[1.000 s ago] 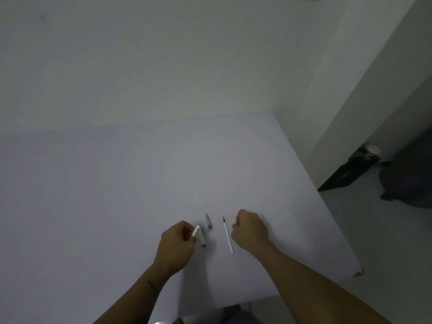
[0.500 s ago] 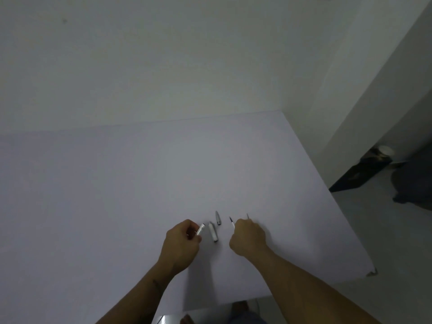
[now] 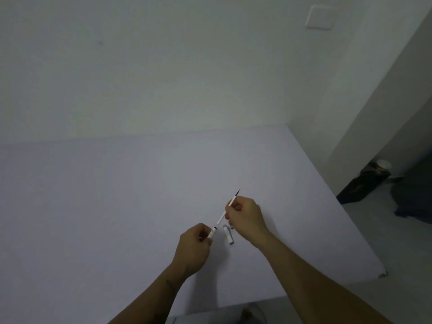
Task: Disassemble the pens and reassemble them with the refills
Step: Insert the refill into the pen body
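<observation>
Left hand [image 3: 194,247] grips a short white cylindrical pen barrel [image 3: 212,232]; right hand [image 3: 245,217] pinches a thin white refill [image 3: 228,208], dark-tipped, above the smooth matte desk [image 3: 117,195]; another white pen piece [image 3: 228,235] lies between them

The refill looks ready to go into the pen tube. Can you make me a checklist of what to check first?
1. Refill gripped by the right hand: ok, pinched partway along.
2. Pen tube held by the left hand: ok, its dark open end sticks out toward the refill.
3. Blunt end of the refill faces the tube, pointed tip faces away: ok.
4. Refill lined up with the opening: ok, roughly; there is a small gap and it is not in yet.
5. Tube empty inside: cannot tell, the opening is too dark.
6. Spare pen piece on the table out of the way: ok, it lies beside the hands, not between them.
</observation>
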Demonstrator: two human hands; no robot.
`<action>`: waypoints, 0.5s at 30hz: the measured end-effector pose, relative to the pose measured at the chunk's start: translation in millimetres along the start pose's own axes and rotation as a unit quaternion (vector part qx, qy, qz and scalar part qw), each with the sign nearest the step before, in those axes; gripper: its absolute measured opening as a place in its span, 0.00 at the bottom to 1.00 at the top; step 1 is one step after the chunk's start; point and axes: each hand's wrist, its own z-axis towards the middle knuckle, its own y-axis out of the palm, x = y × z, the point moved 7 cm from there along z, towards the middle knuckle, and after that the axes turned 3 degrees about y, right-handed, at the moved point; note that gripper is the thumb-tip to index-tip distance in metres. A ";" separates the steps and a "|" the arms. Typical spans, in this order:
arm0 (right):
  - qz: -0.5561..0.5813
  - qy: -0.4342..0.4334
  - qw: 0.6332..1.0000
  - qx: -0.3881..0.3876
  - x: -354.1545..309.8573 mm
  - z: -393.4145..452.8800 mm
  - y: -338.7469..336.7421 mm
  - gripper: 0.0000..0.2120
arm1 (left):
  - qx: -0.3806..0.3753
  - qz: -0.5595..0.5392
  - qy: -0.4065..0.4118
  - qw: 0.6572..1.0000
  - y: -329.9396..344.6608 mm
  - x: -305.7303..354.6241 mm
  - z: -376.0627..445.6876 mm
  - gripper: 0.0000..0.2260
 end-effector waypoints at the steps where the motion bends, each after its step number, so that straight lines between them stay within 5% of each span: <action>1: 0.002 0.000 1.000 0.000 -1.0 -4.2 2.8 0.06 | 0.001 -0.002 0.004 1.000 -2.7 -0.3 -1.3 0.08; 15: -0.045 -0.002 0.994 -0.096 -22.0 -29.9 55.5 0.05 | 0.037 -0.048 0.040 0.997 -44.4 -11.6 -16.0 0.10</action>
